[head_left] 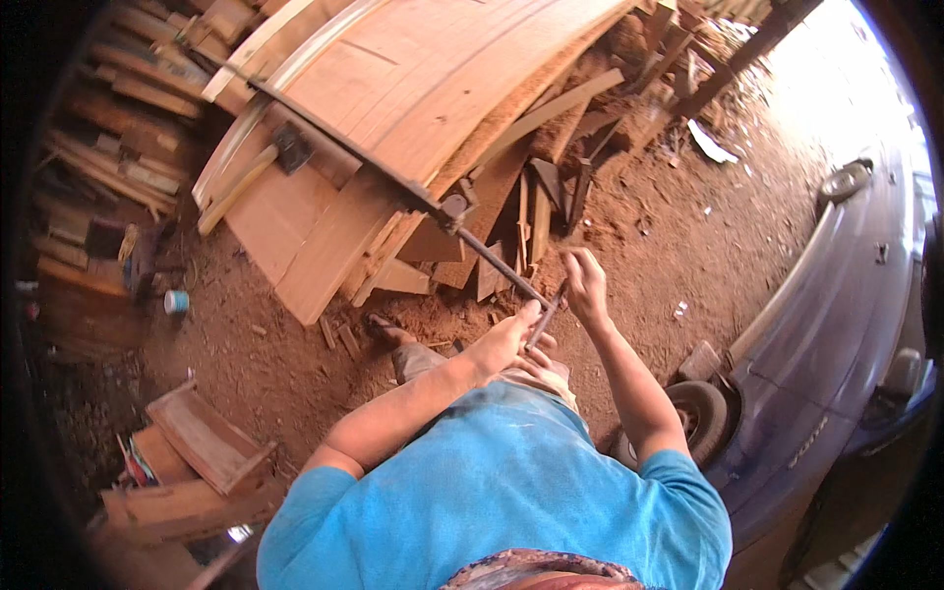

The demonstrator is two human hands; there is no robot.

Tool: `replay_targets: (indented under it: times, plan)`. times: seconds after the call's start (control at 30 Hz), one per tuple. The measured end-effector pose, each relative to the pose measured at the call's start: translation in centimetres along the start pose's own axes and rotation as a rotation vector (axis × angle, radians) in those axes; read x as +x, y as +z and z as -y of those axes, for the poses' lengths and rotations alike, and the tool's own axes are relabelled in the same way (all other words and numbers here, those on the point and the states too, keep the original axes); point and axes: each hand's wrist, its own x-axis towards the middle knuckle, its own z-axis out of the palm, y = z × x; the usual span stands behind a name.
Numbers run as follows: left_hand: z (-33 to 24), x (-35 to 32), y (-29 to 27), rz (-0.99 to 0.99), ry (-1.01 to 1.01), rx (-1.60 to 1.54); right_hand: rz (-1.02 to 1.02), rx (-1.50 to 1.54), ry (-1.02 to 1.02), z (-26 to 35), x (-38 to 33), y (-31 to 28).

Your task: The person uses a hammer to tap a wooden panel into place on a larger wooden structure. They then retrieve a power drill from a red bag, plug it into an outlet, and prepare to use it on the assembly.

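A long metal bar clamp (359, 155) lies across a wide wooden panel (433, 93) built of joined boards. Its screw rod (501, 264) extends toward my waist and ends in a thin crossbar handle (548, 320). My left hand (513, 342) is closed around the lower part of that handle, by the end of the screw. At the handle's upper end is my right hand (587, 287), its fingers loosely bent and not wrapped round the bar. Whether its palm presses on the handle is hard to see.
Offcuts and sawdust lie under and beside the panel, with loose planks (565, 108) leaning at its right edge. Stacked wood (118, 187) fills the left. A blue car (826, 344) stands close on my right, a loose wheel (700, 413) near it. Wooden pieces (202, 447) lie lower left.
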Motion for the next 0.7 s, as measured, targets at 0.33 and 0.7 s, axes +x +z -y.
replay_targets:
  times: [0.33, 0.7]
  plan:
    - [1.2, 3.4, 2.5, -0.19, 1.474, 1.053, 0.453, -0.345, -0.418, -0.6, 0.5, -1.6]
    - [-2.7, 4.8, 5.2, -0.216, 1.287, 0.96, 0.075, 0.14, 0.043, -2.7, -5.2, 5.2]
